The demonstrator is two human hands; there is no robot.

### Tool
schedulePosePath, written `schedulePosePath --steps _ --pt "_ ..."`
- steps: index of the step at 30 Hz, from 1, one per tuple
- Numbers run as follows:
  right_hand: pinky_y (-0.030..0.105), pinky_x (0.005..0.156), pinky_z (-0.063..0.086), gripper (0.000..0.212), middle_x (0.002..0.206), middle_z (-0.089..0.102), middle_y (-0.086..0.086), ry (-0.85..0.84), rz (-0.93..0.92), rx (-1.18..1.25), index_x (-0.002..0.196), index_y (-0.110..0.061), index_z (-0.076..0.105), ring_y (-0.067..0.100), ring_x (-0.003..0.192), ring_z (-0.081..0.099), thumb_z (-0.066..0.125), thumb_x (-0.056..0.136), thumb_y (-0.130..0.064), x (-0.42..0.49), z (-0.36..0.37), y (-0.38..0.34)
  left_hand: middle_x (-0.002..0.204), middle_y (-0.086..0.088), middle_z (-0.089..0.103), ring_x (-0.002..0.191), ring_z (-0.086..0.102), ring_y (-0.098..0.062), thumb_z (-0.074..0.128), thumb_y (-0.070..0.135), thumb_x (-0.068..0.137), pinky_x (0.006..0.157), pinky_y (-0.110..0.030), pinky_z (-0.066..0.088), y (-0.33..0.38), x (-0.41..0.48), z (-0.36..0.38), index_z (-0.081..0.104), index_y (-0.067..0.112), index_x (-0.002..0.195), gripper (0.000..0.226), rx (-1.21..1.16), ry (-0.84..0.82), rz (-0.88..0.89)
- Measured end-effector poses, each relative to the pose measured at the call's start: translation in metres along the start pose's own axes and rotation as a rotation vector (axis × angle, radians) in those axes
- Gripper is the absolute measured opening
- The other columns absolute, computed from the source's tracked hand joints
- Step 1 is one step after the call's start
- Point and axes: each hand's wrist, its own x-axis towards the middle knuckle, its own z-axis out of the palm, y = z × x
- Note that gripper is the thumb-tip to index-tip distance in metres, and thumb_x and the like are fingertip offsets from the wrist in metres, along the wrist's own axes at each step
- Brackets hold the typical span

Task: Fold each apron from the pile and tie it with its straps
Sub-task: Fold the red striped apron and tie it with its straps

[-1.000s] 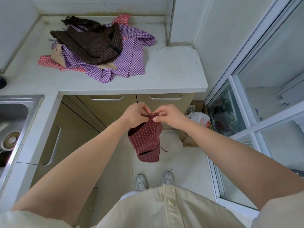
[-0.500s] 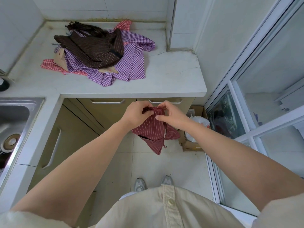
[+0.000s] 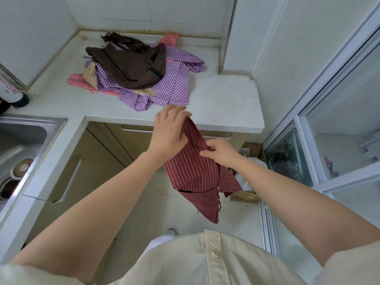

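gripping the red striped apron (image 3: 195,171) at its top edge, left hand (image 3: 168,132) fingers curl on cloth; right hand (image 3: 221,152) pinches a fold lower. apron hangs in air just in front of counter (image 3: 226,108), w/ apron pile (image 3: 139,73) on it.

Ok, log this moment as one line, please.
stage: folding | left hand: grips red striped apron top | right hand: pinches its edge | pile: on counter

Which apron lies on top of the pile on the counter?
The dark brown striped apron; the purple checked apron and red checked apron lie beneath it.
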Motion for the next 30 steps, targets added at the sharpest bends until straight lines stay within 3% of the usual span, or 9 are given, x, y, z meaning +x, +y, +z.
schedulePosePath --steps 2,6,10,13,19,21,24,27,30 --pt "0.043 0.075 0.049 0.035 0.079 0.067 0.020 -0.003 -0.030 0.009 0.087 0.007 0.064 0.033 0.073 0.062 0.069 0.089 -0.028 -0.001 -0.001 -0.007 0.145 -0.003 0.047 0.142 0.028 -0.029 0.061 0.009 0.072 0.113 -0.048 0.021 0.011 0.005 0.006 0.050 0.018 0.137 0.067 0.005 -0.185 0.207" --pt "0.024 0.066 0.043 0.020 0.075 0.063 -0.002 -0.054 -0.092 0.051 0.085 -0.002 0.066 0.011 0.069 0.056 0.071 0.089 -0.021 -0.005 -0.007 -0.017 0.142 -0.004 0.050 0.142 0.024 -0.024 0.060 0.017 0.080 0.118 -0.038 0.007 0.027 0.004 0.028 0.026 0.013 0.153 0.081 0.139 -0.504 0.246" --pt "0.017 0.063 0.039 0.015 0.067 0.061 -0.011 -0.108 -0.073 0.137 0.077 -0.019 0.063 -0.004 0.060 0.054 0.072 0.087 -0.014 -0.013 -0.014 -0.004 0.121 0.002 0.059 0.117 0.037 -0.022 0.058 0.025 0.085 0.099 -0.032 0.021 0.028 0.001 0.036 0.046 0.016 0.139 0.057 0.183 -0.527 0.265" --pt "0.025 0.067 0.046 0.018 0.067 0.066 -0.003 -0.135 -0.013 0.209 0.082 -0.017 0.057 0.010 0.064 0.059 0.075 0.085 -0.014 -0.019 -0.019 0.009 0.107 0.004 0.061 0.103 0.035 -0.019 0.048 0.030 0.097 0.082 -0.030 0.021 0.033 0.002 0.037 0.058 0.020 0.124 0.031 0.204 -0.613 0.221" --pt "0.030 0.066 0.042 0.020 0.070 0.066 0.013 -0.141 -0.024 0.222 0.089 -0.006 0.061 0.016 0.065 0.055 0.077 0.081 -0.015 -0.024 -0.016 0.010 0.152 0.000 0.032 0.141 0.019 -0.027 0.061 0.023 0.083 0.110 -0.041 0.020 0.039 -0.010 0.041 0.037 0.018 0.146 0.067 0.017 -0.472 0.142" --pt "0.032 0.067 0.042 0.027 0.075 0.064 0.021 -0.151 -0.049 0.185 0.097 0.000 0.062 0.019 0.068 0.054 0.077 0.080 -0.016 -0.025 -0.013 0.008 0.151 -0.002 0.037 0.144 0.016 -0.025 0.062 0.021 0.085 0.113 -0.041 0.015 0.044 -0.012 0.038 0.021 0.018 0.154 0.080 -0.063 -0.509 0.122" --pt "0.021 0.062 0.042 0.032 0.065 0.057 -0.001 -0.131 -0.073 0.142 0.102 -0.001 0.059 0.008 0.061 0.050 0.079 0.079 -0.010 -0.026 -0.009 0.006 0.134 -0.008 0.051 0.137 0.026 -0.026 0.056 0.025 0.091 0.112 -0.037 0.011 0.051 -0.012 0.041 0.015 0.012 0.155 0.077 -0.057 -0.672 -0.012" --pt "0.016 0.056 0.038 0.031 0.059 0.051 -0.008 -0.130 -0.076 0.144 0.090 -0.013 0.051 0.002 0.052 0.044 0.080 0.078 -0.009 -0.028 -0.006 0.006 0.102 -0.002 0.056 0.119 0.037 -0.025 0.046 0.023 0.094 0.105 -0.036 0.018 0.049 -0.015 0.039 0.048 0.014 0.129 0.036 -0.001 -0.751 -0.073" --pt "0.024 0.067 0.045 0.033 0.080 0.064 0.000 -0.203 -0.026 0.170 0.091 -0.023 0.048 0.011 0.071 0.056 0.076 0.081 -0.009 -0.030 -0.008 0.008 0.086 -0.001 0.054 0.106 0.036 -0.022 0.043 0.018 0.094 0.098 -0.035 0.023 0.042 -0.022 0.035 0.061 0.013 0.097 0.019 0.006 -0.737 -0.041"
